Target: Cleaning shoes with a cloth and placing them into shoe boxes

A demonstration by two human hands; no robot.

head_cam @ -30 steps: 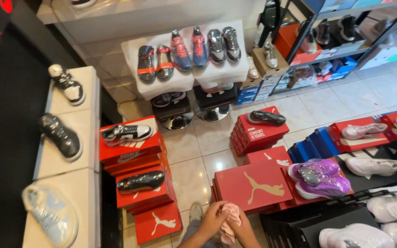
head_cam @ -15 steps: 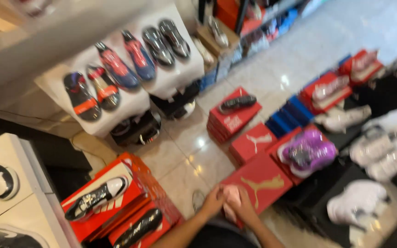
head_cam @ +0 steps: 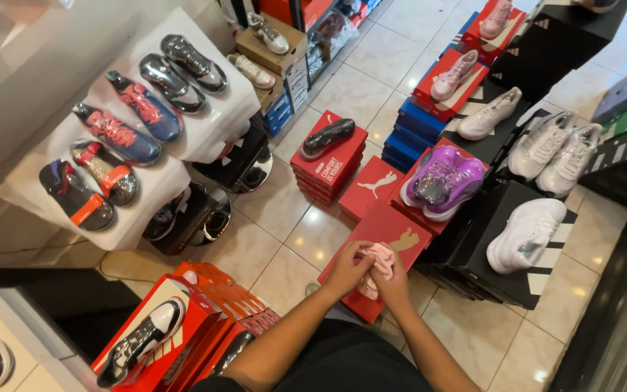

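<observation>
Both my hands meet over a pink cloth in front of my body. My left hand grips its left side and my right hand closes on it from the right. Directly below them lies a red shoe box on the tiled floor. A purple pair of sneakers sits on a box just beyond my hands, and a white sneaker rests on a black box to the right.
Stacks of red boxes with a black shoe stand ahead. A white-covered stand at left carries several wrapped sneakers. More red boxes with shoes sit at lower left; black boxes with white shoes at right.
The view has swung and tilted, so the shoe displays shifted across the frame. My hands stay together on the pink cloth, now nearer the frame's middle.
</observation>
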